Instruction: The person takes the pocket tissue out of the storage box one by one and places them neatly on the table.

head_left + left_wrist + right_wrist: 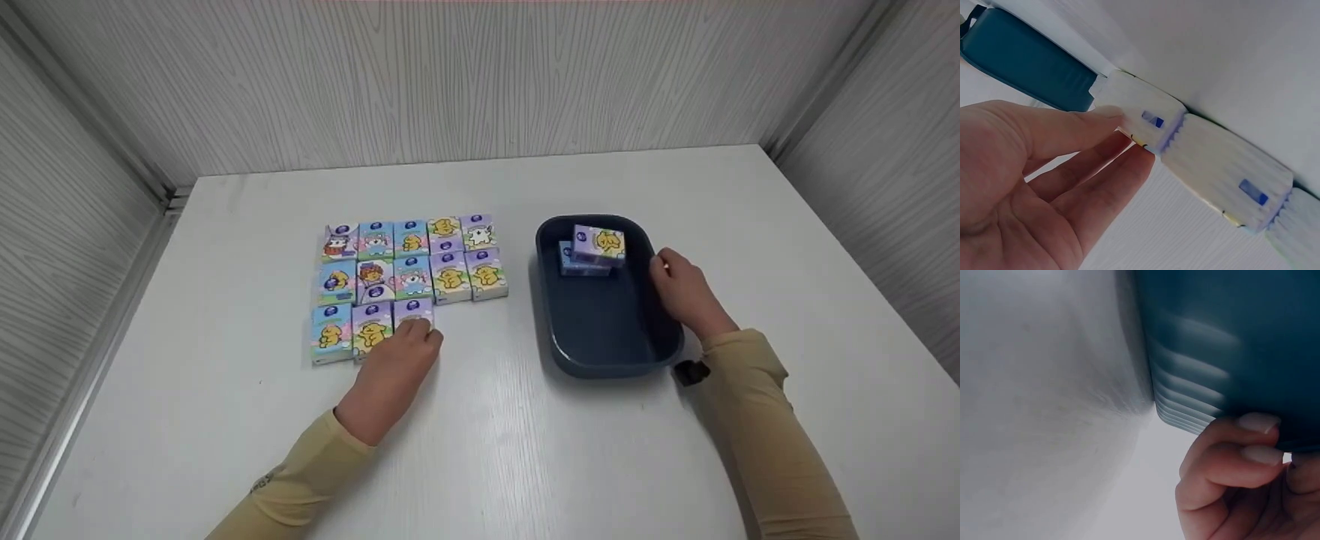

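My left hand point(397, 367) is at the front row of small cartoon-printed tissue packs. Its thumb and fingers pinch the row's right-end pack point(413, 308), whose lower part the hand covers from above. In the left wrist view, the thumb lies on the pale end of that pack point(1143, 107), beside a neighbouring pack point(1230, 171). On the other side, my right hand point(686, 292) grips the right rim of a dark blue plastic bin point(600, 367), its curled fingers point(1241, 461) against the bin's ribbed outer wall. Two tissue packs point(598, 244) lie stacked inside at the far end.
Two full rows of tissue packs point(412, 276) lie face up behind the front row, edge to edge. Left of the held pack are two more packs point(331, 330) in the front row. A white wood-grain panel point(465, 82) stands along the table's back edge.
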A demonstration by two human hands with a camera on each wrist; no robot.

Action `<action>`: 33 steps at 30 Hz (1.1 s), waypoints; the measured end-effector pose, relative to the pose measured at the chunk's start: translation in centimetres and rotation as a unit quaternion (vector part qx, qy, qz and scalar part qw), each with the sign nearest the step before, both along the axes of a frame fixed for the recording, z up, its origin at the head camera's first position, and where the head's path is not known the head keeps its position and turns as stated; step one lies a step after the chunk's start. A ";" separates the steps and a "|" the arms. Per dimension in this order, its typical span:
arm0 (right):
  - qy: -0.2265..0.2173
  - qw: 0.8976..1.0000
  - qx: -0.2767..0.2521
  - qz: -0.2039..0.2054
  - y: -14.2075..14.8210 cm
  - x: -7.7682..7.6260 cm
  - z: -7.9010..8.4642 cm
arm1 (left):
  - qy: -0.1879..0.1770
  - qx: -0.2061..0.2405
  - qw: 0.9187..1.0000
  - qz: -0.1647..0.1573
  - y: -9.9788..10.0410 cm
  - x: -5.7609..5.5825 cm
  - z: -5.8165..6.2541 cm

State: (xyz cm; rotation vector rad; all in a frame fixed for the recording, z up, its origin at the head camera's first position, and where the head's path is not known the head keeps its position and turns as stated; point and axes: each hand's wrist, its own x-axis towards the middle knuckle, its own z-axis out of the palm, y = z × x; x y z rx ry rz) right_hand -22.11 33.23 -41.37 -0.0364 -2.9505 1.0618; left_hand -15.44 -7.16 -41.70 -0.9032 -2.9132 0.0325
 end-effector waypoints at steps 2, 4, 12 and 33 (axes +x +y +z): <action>0.001 1.000 -0.001 -0.001 0.1 0.0 0.0 | 0.002 0.003 1.000 -0.001 0.0 -0.1 -0.1; 0.003 1.000 -0.001 -0.001 0.1 0.0 -0.1 | 0.005 0.003 1.000 -0.003 0.0 -0.1 -0.1; 0.010 1.000 0.003 -0.004 0.2 0.1 -0.1 | 0.020 0.005 1.000 -0.015 0.7 -0.2 0.2; 0.010 1.000 0.000 -0.001 0.0 -0.1 -0.1 | 0.013 0.137 0.982 -0.131 12.6 -7.8 3.4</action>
